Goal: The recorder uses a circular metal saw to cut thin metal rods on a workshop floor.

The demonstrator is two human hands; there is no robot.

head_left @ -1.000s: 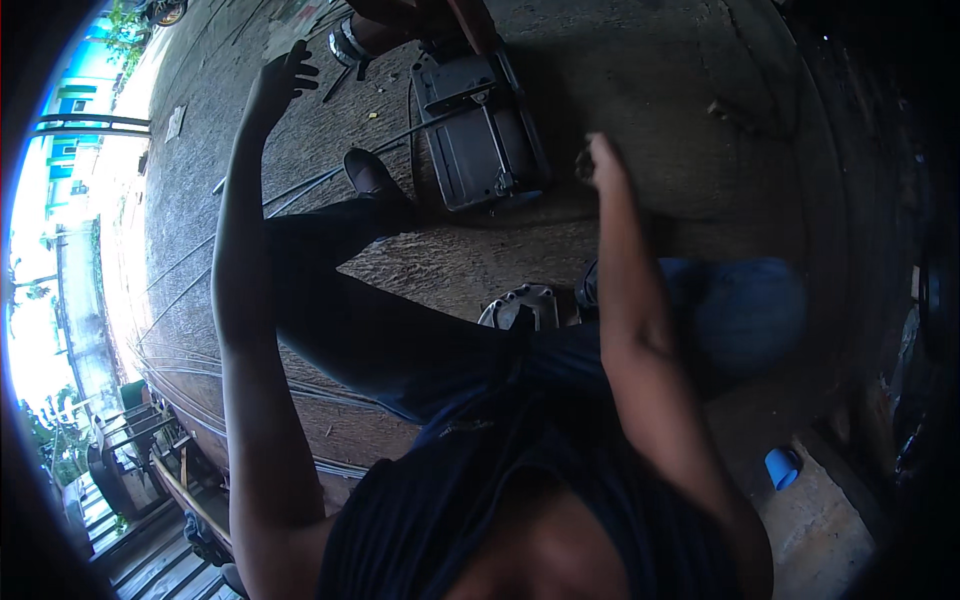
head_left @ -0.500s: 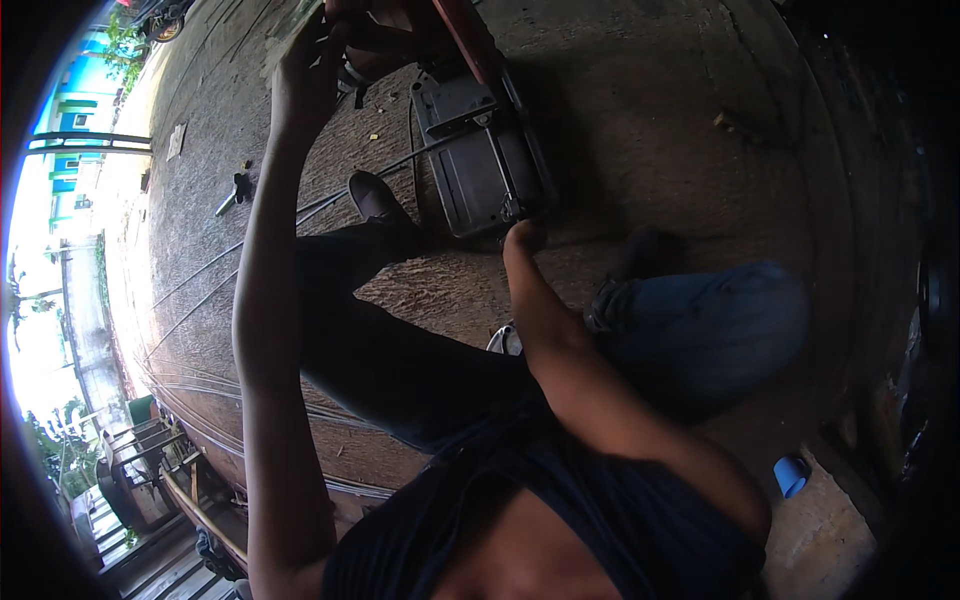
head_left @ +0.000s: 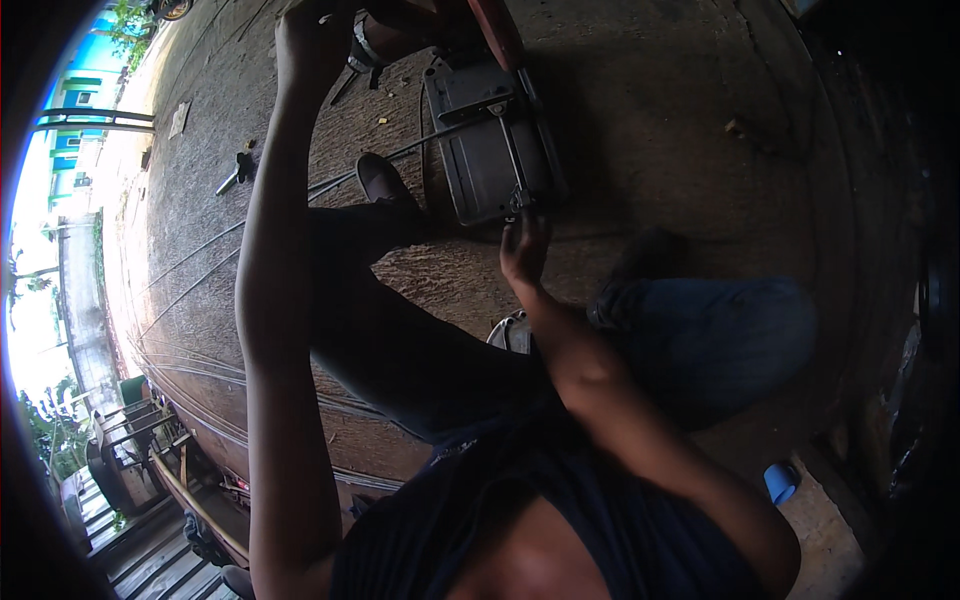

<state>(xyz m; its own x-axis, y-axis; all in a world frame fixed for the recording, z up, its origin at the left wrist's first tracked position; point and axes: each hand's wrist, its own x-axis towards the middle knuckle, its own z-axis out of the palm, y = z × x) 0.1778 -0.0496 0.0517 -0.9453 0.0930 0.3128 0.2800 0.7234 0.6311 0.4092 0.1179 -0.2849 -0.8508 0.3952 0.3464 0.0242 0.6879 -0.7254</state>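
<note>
A cut-off saw with a dark flat base (head_left: 465,165) and a red part (head_left: 495,35) stands on the ground ahead. A thin steel rod (head_left: 440,133) runs in from the left across the base to its vise (head_left: 505,125). My right hand (head_left: 527,250) is at the near end of the vise screw, fingers curled on the small crank (head_left: 520,208). My left hand (head_left: 310,35) is raised at the top edge beside the saw's head. Its fingers look closed round the saw's handle, but the grip is partly cut off and dark.
More long thin rods (head_left: 205,262) lie along the left ground. A T-shaped tool (head_left: 235,176) lies past my left forearm. My shoe (head_left: 382,180) is left of the base. A round metal thing (head_left: 512,330) sits between my legs; a blue cup-like object (head_left: 781,483) lies at lower right.
My right hand has turned at the vise crank, its wrist dropping lower and its fingers now showing. My left hand stays raised near the saw's head. The view has shifted slightly.
</note>
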